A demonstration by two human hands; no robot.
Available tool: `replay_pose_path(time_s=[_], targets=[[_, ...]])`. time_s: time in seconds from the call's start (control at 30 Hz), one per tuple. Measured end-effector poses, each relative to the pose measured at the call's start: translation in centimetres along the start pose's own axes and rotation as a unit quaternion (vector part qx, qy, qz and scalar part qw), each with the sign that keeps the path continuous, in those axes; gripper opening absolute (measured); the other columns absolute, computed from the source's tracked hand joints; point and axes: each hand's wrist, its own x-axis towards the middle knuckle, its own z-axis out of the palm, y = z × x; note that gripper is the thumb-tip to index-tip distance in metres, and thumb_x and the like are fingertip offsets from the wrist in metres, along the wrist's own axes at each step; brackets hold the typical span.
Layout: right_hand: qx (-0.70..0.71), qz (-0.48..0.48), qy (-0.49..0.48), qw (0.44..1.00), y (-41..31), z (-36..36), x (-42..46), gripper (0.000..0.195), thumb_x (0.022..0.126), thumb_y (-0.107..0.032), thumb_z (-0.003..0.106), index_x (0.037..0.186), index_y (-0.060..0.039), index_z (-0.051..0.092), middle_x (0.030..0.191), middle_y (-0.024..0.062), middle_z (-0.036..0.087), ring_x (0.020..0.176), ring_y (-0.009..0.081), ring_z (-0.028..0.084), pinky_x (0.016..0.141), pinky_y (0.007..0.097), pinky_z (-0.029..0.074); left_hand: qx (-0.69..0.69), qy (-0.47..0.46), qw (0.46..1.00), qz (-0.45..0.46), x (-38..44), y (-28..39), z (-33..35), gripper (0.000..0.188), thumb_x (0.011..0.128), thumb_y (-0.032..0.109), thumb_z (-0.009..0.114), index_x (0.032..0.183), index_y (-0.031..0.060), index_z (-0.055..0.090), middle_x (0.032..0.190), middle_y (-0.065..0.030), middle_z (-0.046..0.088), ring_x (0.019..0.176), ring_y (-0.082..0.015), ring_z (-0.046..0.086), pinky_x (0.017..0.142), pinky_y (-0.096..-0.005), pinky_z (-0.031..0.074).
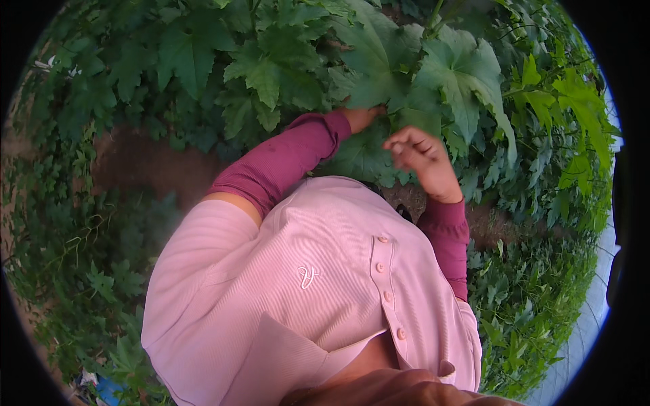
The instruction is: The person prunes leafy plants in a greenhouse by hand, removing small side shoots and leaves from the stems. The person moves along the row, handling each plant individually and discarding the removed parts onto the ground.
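My left hand point(361, 119) reaches in among broad lobed green leaves point(378, 71), its fingers partly covered by foliage. What those fingers touch or hold is hidden. To the right of it, my right hand point(419, 160) is raised in front of the plant with its fingers loosely bent and apart. Slight blur softens its fingertips, and I see nothing in it. A large drooping leaf point(459, 76) hangs just above and beyond this hand. Lower leaves point(363, 155) spread below the left hand, close to my shirt.
Dense leafy vines point(127, 66) surround me at the left, and more foliage point(533, 304) grows behind at the right. Bare brown soil point(147, 160) shows between the rows. A pale sheet point(584, 314) curves along the right edge. Blue litter point(107, 390) lies at lower left.
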Motion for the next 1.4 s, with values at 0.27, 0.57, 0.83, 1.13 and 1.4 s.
replay_pose_path(time_s=[0.27, 0.57, 0.83, 1.13, 1.4], targets=[[-0.276, -0.170, -0.096, 0.941, -3.9, 1.5, -2.1, 0.015, 0.084, -0.001, 0.060, 0.099, -0.0005, 0.063, 0.091, 0.0088, 0.064, 0.079, 0.0136, 0.059, 0.065, 0.0267, 0.047, -0.043, -0.131, 0.987, -0.078, -2.0, 1.7, 1.5, 0.033, 0.084, 0.017, 0.062, 0.114, 0.0055, 0.059, 0.106, -0.0080, 0.064, 0.094, -0.0199, 0.061, 0.083, -0.0349, 0.049], [-0.152, -0.303, 0.254, 0.906, -15.9, -3.5, 1.2, 0.031, 0.087, -0.009, 0.064, 0.115, 0.0012, 0.055, 0.101, 0.0053, 0.064, 0.084, 0.0090, 0.056, 0.070, 0.0232, 0.045, -0.151, -0.124, 0.981, -0.007, -1.7, -2.5, 0.1, 0.037, 0.079, 0.009, 0.065, 0.116, 0.0069, 0.058, 0.111, -0.0097, 0.060, 0.103, -0.0203, 0.056, 0.088, -0.0327, 0.044], [-0.108, -0.260, 0.143, 0.949, -12.8, -4.0, 6.1, 0.010, 0.086, -0.002, 0.064, 0.095, -0.0017, 0.060, 0.082, -0.0042, 0.057, 0.077, 0.0041, 0.052, 0.071, 0.0195, 0.042, -0.006, -0.186, 0.973, -0.133, -3.0, -3.0, 0.0, 0.029, 0.083, 0.017, 0.059, 0.109, 0.0057, 0.059, 0.096, -0.0136, 0.063, 0.084, -0.0222, 0.060, 0.076, -0.0327, 0.047], [-0.137, -0.180, 0.146, 0.963, -7.3, -5.1, 5.1, 0.007, 0.085, -0.002, 0.065, 0.091, 0.0004, 0.063, 0.078, -0.0020, 0.060, 0.070, 0.0059, 0.050, 0.062, 0.0219, 0.041, 0.216, -0.239, 0.938, -0.125, -3.0, 2.0, -7.5, 0.022, 0.090, 0.022, 0.057, 0.103, 0.0046, 0.062, 0.093, -0.0116, 0.067, 0.077, -0.0168, 0.065, 0.065, -0.0302, 0.051], [-0.291, -0.186, 0.078, 0.935, -4.1, -4.4, 6.0, 0.010, 0.077, -0.004, 0.067, 0.087, -0.0027, 0.065, 0.072, 0.0051, 0.061, 0.065, 0.0101, 0.053, 0.062, 0.0275, 0.045, -0.351, 0.001, 0.923, 0.156, 3.1, 24.5, -15.0, 0.037, 0.093, 0.016, 0.057, 0.126, 0.0000, 0.048, 0.114, -0.0092, 0.061, 0.063, -0.0089, 0.057, 0.052, -0.0208, 0.045]])
